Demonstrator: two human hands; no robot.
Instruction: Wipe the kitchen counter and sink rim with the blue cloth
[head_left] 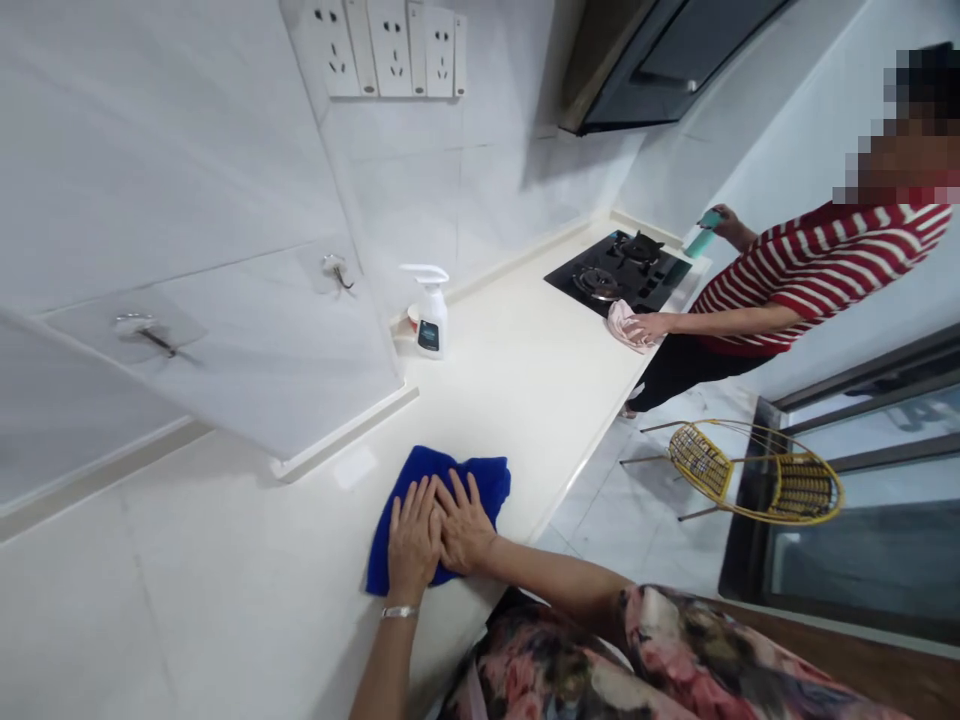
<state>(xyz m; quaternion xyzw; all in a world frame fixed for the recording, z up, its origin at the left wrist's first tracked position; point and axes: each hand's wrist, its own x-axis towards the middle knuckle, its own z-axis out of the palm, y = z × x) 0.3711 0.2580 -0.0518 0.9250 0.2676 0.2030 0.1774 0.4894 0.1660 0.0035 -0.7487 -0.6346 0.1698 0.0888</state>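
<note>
A blue cloth [480, 478] lies bunched on the white countertop [517, 380] near its front edge. My left hand [412, 540] rests flat on the cloth with its fingers stretched out; a silver bracelet circles the wrist. My right hand [465, 525] lies beside it, also flat on the cloth, fingers spread and partly overlapping the left. Neither hand grips anything.
A white spray bottle [431, 312] stands by the wall corner. Further along is a black gas hob [619, 272], where another person in a striped top holds a pink cloth [624, 325] and a teal bottle [703, 236]. A yellow wire chair [754, 475] stands on the floor.
</note>
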